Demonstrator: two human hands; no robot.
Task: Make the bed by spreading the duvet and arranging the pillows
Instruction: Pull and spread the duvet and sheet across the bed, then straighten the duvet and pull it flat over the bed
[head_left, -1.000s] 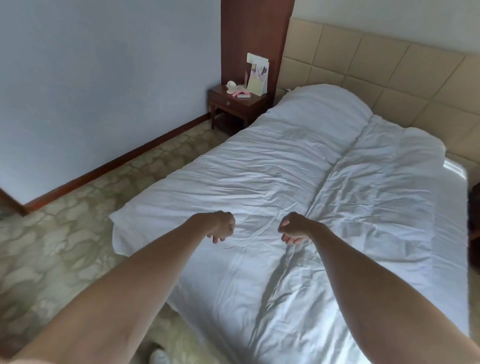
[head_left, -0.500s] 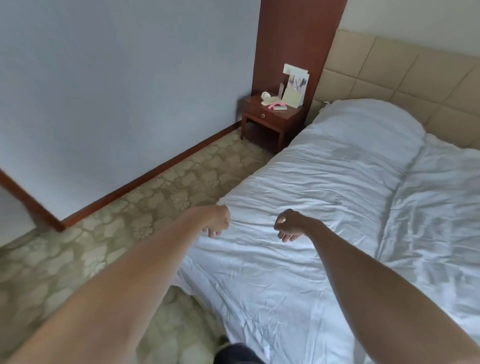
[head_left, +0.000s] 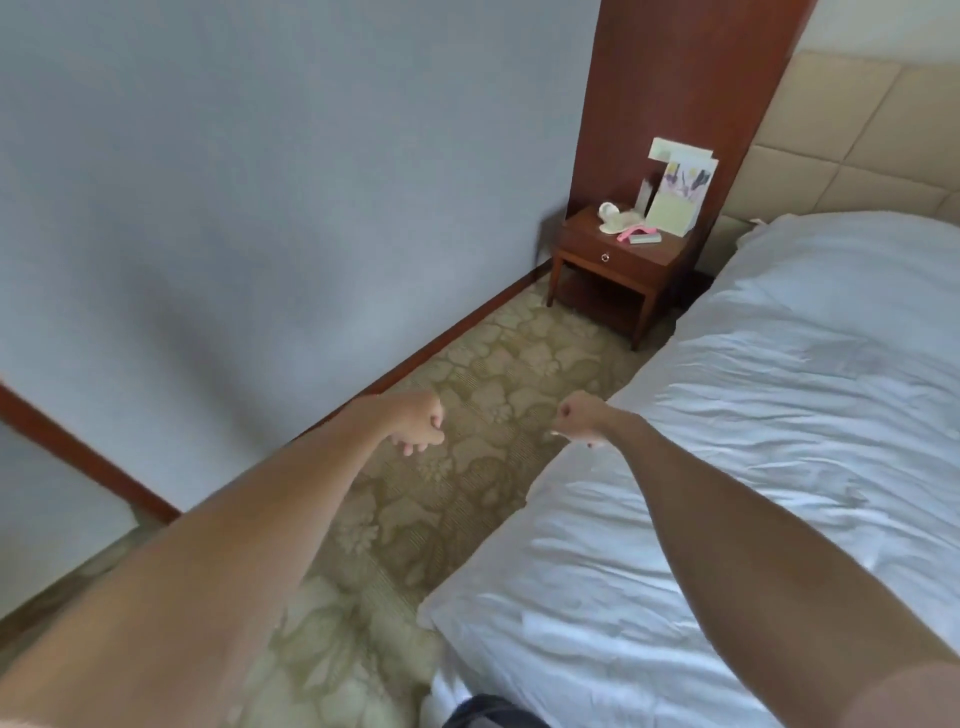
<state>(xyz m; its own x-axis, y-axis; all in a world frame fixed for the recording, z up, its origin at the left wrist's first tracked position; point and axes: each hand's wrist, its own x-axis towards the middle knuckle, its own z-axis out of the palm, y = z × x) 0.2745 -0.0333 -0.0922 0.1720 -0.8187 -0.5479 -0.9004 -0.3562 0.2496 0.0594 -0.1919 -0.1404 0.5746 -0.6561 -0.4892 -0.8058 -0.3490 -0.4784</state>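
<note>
White and creased, the duvet (head_left: 753, 441) covers the bed on your right, its near corner hanging over the patterned carpet (head_left: 467, 415). Your left hand (head_left: 418, 423) hovers over the carpet, well clear of the duvet, fingers curled into a loose fist with nothing in them. Your right hand (head_left: 579, 418) is just at the duvet's left edge, also curled; you cannot tell from here whether it pinches the fabric. A rounded bulge at the bed's head (head_left: 857, 249) lies under the duvet, beside the padded beige headboard (head_left: 857, 156). The wooden nightstand (head_left: 618, 265) stands in the corner, cards and small items on its tabletop.
</note>
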